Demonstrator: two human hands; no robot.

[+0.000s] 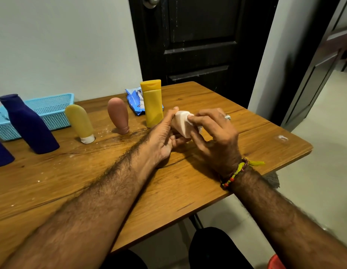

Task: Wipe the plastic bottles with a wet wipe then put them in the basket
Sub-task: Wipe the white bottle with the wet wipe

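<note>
Head view: a person sits at a wooden table (207,191). Near its far right edge the left hand (164,136) grasps a small pale pink plastic bottle (181,123), thumb on its upper end, fingers curled beneath. The right hand (215,133) pinches a white wet wipe (195,124) against the bottle's side. The bottle looks light, stiff and likely slick once damp, so holding it by both ends seems safest. A yellow flip-cap bottle (152,103) stands just behind, beside a blue wipes packet (134,100). Toward the far left corner sits the light blue basket (50,111), with a dark blue bottle (28,125) in front
</note>
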